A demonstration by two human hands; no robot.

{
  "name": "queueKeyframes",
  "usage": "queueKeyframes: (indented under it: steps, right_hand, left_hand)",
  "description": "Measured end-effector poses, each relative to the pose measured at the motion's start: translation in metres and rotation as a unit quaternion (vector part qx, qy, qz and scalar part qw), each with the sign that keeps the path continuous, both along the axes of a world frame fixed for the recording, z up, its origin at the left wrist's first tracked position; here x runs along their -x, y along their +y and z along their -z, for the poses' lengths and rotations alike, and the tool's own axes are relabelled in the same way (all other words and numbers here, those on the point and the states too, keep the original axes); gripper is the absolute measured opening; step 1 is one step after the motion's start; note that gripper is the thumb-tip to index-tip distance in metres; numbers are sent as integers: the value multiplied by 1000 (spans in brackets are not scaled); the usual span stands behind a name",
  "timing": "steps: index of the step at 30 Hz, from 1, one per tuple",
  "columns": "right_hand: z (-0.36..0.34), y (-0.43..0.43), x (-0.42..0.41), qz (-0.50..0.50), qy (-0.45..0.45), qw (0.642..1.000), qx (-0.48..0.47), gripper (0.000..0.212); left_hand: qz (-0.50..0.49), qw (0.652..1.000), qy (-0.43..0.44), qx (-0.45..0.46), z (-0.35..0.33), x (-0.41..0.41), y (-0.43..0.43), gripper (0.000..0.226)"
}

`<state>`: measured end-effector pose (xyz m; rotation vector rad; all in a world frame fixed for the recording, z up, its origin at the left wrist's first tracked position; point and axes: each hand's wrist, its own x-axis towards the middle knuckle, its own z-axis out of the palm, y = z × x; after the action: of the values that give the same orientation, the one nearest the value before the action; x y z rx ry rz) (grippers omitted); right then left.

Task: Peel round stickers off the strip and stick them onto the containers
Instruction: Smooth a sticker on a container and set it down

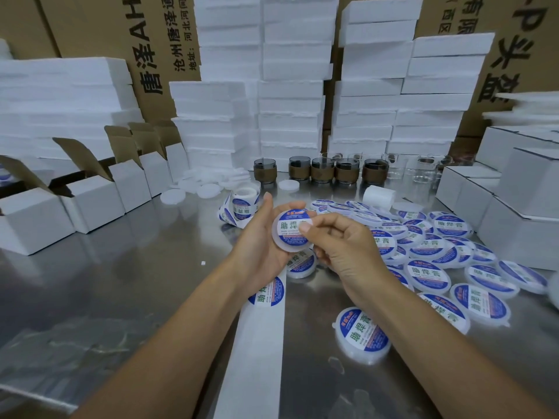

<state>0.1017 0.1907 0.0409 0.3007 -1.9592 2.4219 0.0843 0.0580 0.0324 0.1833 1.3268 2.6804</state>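
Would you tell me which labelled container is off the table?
The container in the left hand, the right hand pressing its sticker; the rest lie on the table.

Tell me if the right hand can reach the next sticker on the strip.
Probably yes: the sticker lies bare on the strip, close below the right hand. Only the wrist of the left hand, which holds the container, covers its edge.
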Motion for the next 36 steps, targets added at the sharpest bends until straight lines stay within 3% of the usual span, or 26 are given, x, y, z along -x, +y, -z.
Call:
queueKeyframes:
  steps: [9,15,32,36]
  right_hand:
    - [0,-1,1,14,-24,999,-24,13]
    - [1,0,2,11,-30,999,-21,11]
    - [2,-1,1,32,-38,998,-33,8]
    - [6,-1,3,83,2,993,-85,10]
  left_hand:
    - [4,999,17,31,0,-1,1,50]
    - [24,999,37,28,-1,-4,2,28]
    - [39,998,38,26,0,-3,2,39]
    - [27,998,43,41,1,-2,3,36]
